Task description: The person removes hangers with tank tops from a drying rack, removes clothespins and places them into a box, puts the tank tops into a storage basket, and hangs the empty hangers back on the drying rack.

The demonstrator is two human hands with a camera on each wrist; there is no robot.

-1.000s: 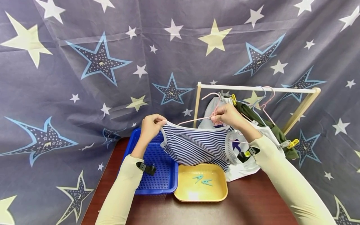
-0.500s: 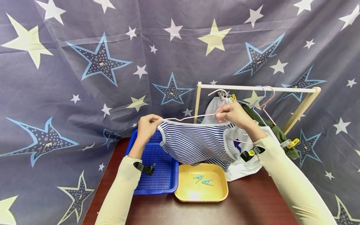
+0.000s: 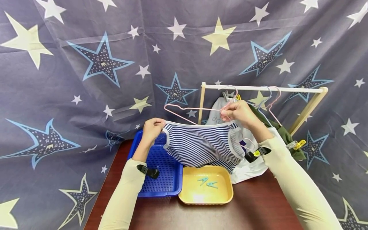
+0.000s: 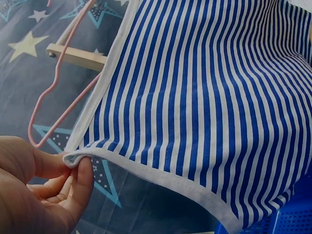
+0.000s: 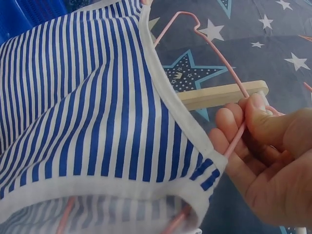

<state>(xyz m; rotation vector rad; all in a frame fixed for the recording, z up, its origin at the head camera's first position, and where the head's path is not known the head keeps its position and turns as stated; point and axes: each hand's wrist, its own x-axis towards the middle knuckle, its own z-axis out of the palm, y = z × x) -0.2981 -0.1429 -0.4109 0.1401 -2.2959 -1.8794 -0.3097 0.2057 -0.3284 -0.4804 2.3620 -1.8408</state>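
A: Left hand (image 3: 152, 130)?

B: Thumb and fingers clamped on the white trim at one corner of the striped garment (image 3: 201, 143). The left wrist view shows the trim folded between them.

A: And the right hand (image 3: 238, 112)?

B: Fingers pinched on the pink hanger (image 5: 226, 63), below its hook. The head view has the hook overlapping the rack (image 3: 253, 88); contact with its bar, cannot tell.

A: How do hanger and garment lie?

B: One hanger arm enters the garment at the corner near the right hand; pink wire shows inside the opening there. The other arm is outside, above the garment's top edge, its end near the left hand but apart from it.

A: Position of the garment?

B: Held up between the two hands, blue and white stripes sagging in the middle. In the head view it hangs over the back of the yellow tray (image 3: 191, 191) and one corner of the blue basket (image 3: 166, 182).

A: On the surface (image 3: 201, 220)?

B: Basket and tray side by side. Two teal clips (image 3: 212, 185) in the tray, near each other.

A: Beyond the right hand?

B: A dark green garment (image 3: 283, 137) at the rack, a white garment (image 3: 250, 167) lower down, partly hidden by the striped one.
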